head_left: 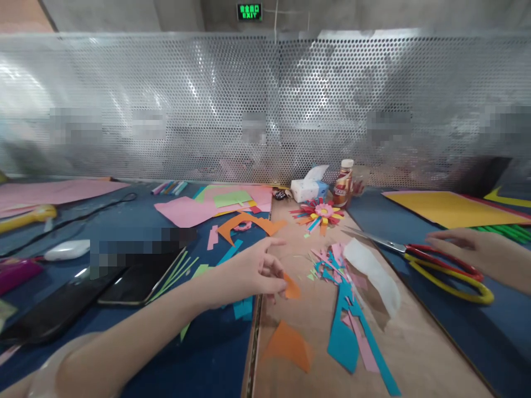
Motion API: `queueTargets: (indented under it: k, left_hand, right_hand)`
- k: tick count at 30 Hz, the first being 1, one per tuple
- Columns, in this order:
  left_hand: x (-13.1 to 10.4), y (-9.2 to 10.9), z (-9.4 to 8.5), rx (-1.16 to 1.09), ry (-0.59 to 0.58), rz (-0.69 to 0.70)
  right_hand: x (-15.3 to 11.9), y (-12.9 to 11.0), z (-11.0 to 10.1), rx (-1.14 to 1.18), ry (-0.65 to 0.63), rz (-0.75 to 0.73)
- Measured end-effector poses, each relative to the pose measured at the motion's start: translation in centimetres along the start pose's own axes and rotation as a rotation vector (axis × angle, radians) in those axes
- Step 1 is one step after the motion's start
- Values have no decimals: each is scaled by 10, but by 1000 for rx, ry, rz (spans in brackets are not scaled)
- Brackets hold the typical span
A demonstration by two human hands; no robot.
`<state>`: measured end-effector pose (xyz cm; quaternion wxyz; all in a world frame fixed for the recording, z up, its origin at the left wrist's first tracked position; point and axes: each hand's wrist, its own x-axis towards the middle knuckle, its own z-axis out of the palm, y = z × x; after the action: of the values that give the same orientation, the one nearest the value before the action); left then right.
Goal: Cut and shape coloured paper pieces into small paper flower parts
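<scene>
My left hand pinches a small piece of orange paper between thumb and fingers, above the wooden strip in the middle. A larger orange paper scrap lies just below it. At the right, my right hand has its fingers stretched out beside the handles of the scissors, which have one red and one yellow loop. The scissors' blades point left and look slightly parted. A paper flower with red, yellow and blue petals lies farther back. Blue and pink paper cuttings are scattered between my hands.
White crumpled tissue lies near the scissors. A tissue box and a bottle stand at the back before a perforated metal screen. Phones lie left, coloured sheets right.
</scene>
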<state>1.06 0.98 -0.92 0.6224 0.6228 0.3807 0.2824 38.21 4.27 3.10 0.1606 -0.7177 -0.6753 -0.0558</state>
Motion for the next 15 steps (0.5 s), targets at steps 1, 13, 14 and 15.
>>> queueTargets:
  k: [1, 13, 14, 15]
  left_hand:
    - [0, 0, 2, 4, -3, 1]
    - [-8, 3, 22, 1, 6, -26]
    - [-8, 5, 23, 0, 13, -27]
    - [-8, 6, 25, 0, 19, -28]
  right_hand:
    - [-8, -17, -6, 81, -12, 48]
    - [-87, -176, 26, 547, -620, -347]
    - [-87, -175, 27, 643, -656, -304]
    - [-86, -173, 28, 758, -697, -249]
